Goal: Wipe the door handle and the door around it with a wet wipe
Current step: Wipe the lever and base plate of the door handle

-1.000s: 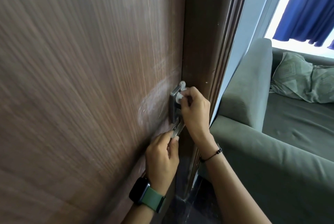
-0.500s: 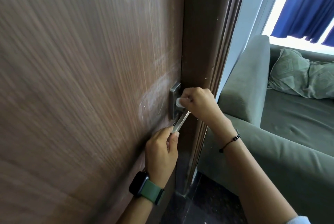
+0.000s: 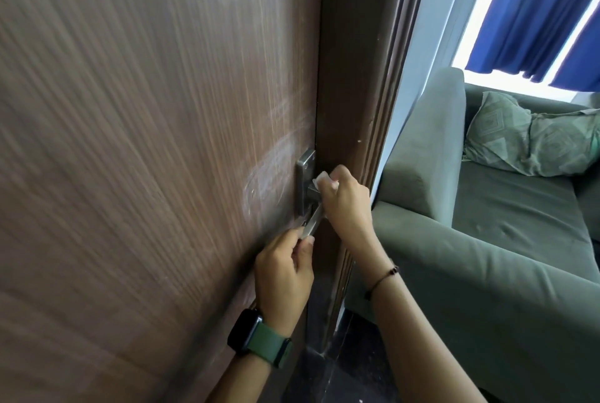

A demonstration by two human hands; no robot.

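At the right edge of the brown door (image 3: 146,142), the right hand (image 3: 345,204) pinches a white wet wipe (image 3: 321,179) against the top of the metal door handle (image 3: 313,224). The left hand (image 3: 284,276) pinches the lever's lower end between thumb and fingers, under the plate (image 3: 305,181).

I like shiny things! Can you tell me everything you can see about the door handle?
The door handle looks like brushed grey metal. It has a tall plate with rounded corners fixed to the brown wooden door, near its edge, and a flat lever slanting downward. The left hand pinches the lever's lower end. The right hand presses a white wet wipe against the base of the lever, hiding part of it.
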